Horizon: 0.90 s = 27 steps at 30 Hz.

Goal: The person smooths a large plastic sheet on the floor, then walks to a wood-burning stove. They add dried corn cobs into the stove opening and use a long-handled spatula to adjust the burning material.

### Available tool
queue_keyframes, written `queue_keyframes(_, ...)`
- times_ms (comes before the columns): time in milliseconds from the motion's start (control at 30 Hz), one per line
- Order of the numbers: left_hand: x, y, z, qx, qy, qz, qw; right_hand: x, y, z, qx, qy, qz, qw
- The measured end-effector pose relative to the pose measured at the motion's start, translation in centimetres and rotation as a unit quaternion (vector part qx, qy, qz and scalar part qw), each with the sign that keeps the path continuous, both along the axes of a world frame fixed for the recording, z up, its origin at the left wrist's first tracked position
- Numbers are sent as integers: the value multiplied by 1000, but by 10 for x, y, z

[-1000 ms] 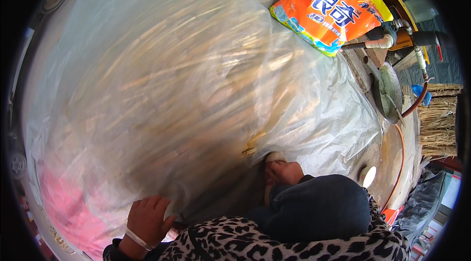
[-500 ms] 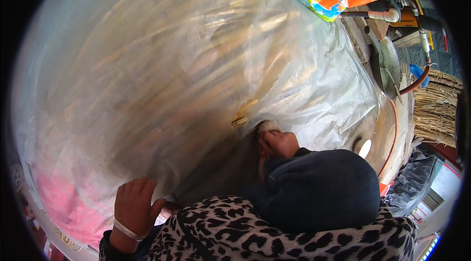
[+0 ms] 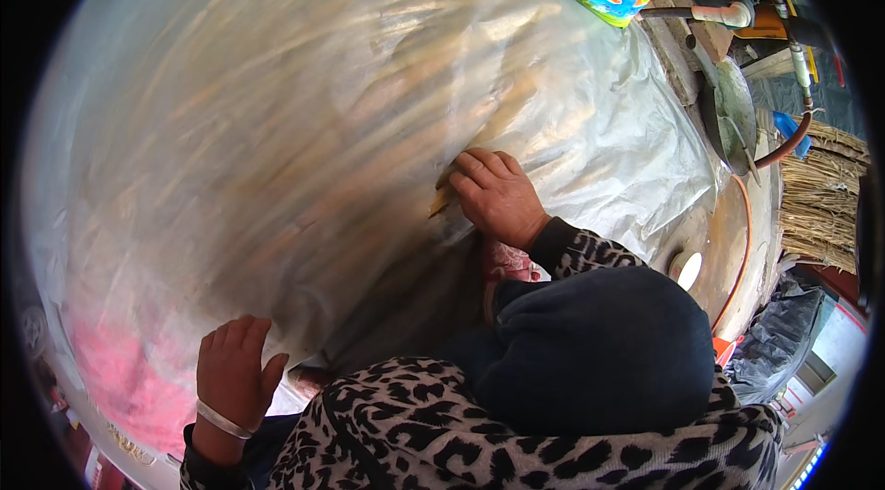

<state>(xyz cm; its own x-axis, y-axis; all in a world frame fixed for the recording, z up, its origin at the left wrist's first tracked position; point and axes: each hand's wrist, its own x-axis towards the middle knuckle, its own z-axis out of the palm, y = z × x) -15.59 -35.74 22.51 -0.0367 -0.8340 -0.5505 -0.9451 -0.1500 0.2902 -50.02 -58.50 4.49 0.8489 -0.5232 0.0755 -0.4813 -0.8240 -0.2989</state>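
Right hand point(image 3: 499, 199) moved up to the stalks point(image 3: 440, 203), fingers curled, grip unclear; left hand point(image 3: 230, 377) open over the sheet point(image 3: 599, 126), which could tear if the stalks snag it.

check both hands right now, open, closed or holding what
Left hand: open, nothing visibly held.
Right hand: curled by the yellowish straw; whether it grips it cannot be told.

Brownish floor point(image 3: 722, 224) bears plastic sheet point(image 3: 618, 149), orange hose point(image 3: 748, 239), round white object point(image 3: 687, 270).
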Motion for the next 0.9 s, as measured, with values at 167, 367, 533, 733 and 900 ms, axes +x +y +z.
queue_keyframes(167, 3, 1, 2, 16, -3, -6, 1000, -6, 25, -6, -3, -9, 21, 1000)
queue_keyframes(367, 6, -2, 0, 8, -14, -3, 1000, 10, 27, -20, -21, -47, 41, 998)
queue_keyframes(533, 9, -3, -3, 24, -24, 1, 999, 20, 27, -22, -18, -84, 41, 995)
queue_keyframes(733, 10, -3, -4, 17, -25, -2, 1000, 15, 26, -19, -41, -84, 14, 996)
queue_keyframes(900, 12, -4, -3, 17, -30, 1, 999, 16, 25, -16, -41, -76, 38, 995)
